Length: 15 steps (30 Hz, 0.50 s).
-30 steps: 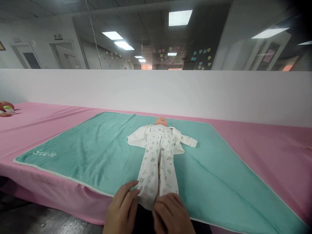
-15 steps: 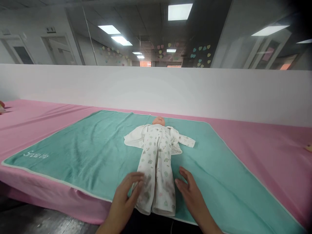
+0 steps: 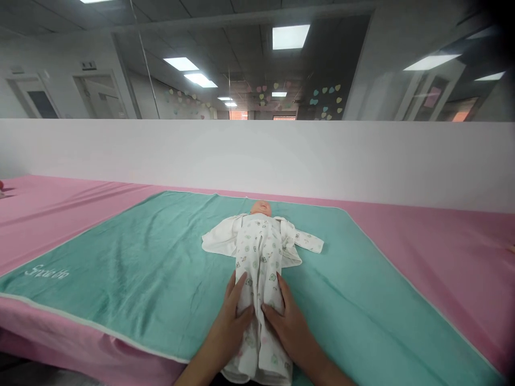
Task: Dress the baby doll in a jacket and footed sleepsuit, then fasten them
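A baby doll lies on its back on a teal towel, head toward the far wall. It wears a white patterned sleepsuit with the sleeves spread out to both sides. My left hand lies on the left trouser leg, fingers stretched flat, thumb across the cloth. My right hand lies on the right trouser leg in the same way. The two thumbs nearly meet at the middle of the legs. The suit's foot ends hang at the near edge of the towel.
The towel covers a long table with a pink sheet. A white partition runs behind the table, with glass above it. The table's near edge drops off at the lower left.
Both hands moved forward from the suit's foot ends, spread apart at its sides, then came down onto the trouser legs higher up. The camera dipped slightly.
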Each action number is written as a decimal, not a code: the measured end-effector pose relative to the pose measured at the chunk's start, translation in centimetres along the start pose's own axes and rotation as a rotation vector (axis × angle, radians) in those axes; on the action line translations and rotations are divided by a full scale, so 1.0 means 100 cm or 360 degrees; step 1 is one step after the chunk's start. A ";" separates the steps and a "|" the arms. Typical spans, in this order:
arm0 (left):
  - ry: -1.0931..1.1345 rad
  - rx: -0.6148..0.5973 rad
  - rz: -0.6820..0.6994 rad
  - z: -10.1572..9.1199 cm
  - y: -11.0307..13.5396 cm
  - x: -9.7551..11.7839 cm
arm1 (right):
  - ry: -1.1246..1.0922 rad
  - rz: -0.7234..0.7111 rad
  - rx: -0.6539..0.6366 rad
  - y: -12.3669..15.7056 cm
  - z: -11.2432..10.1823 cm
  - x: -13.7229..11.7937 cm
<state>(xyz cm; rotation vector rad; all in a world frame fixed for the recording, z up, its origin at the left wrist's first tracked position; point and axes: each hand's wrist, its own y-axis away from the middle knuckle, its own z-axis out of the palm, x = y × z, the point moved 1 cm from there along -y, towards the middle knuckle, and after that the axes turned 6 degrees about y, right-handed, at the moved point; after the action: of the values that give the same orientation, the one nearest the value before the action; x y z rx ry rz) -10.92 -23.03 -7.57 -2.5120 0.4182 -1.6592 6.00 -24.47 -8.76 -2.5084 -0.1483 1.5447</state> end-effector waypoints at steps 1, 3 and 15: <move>-0.0004 0.0015 0.0016 -0.004 -0.004 0.002 | -0.0014 -0.0011 -0.0031 -0.002 -0.003 0.000; 0.0024 0.0085 0.0005 -0.012 -0.017 0.004 | -0.0061 0.0003 -0.0107 -0.011 -0.012 0.000; 0.0122 0.0078 0.0013 -0.009 -0.192 -0.026 | -0.0074 -0.0146 0.0500 -0.189 -0.025 0.036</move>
<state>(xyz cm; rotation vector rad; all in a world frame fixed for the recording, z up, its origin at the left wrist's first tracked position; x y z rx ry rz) -9.40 -3.82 -5.03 -2.4156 0.3891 -1.7449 10.16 -5.60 -6.74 -2.1938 -0.0236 1.4633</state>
